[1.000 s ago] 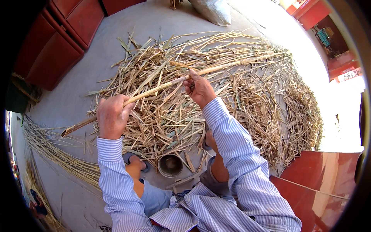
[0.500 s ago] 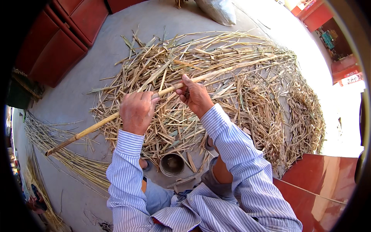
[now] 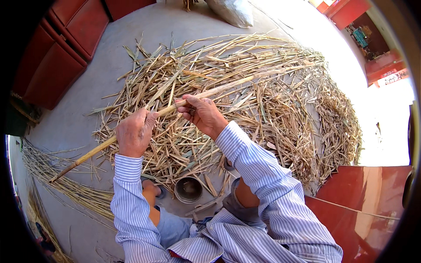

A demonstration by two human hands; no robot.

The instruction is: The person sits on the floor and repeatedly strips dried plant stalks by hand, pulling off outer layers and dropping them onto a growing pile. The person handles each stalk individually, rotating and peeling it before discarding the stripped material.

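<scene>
A long yellow-tan reed stalk (image 3: 85,156) slants across in front of me. Its darker end points to the near left, and its other end reaches over a pile of dry stalks and leaf husks (image 3: 280,109). My left hand (image 3: 135,132) is wrapped round the stalk, thumb along its top. Farther up the same stalk, my right hand (image 3: 204,115) pinches it between thumb and forefinger, the other fingers curled below. Something small and dark shows at the right fingers, too small to name.
Between my feet stands a round metal tin (image 3: 188,189). Thin stalks (image 3: 74,182) lie bundled at left. Red sofas (image 3: 57,65) stand far left, a pale sack (image 3: 230,12) at the back, and a red panel (image 3: 357,201) at near right.
Both hands have shifted left and slightly nearer, still on the stalk. The whole view has also turned a little.
</scene>
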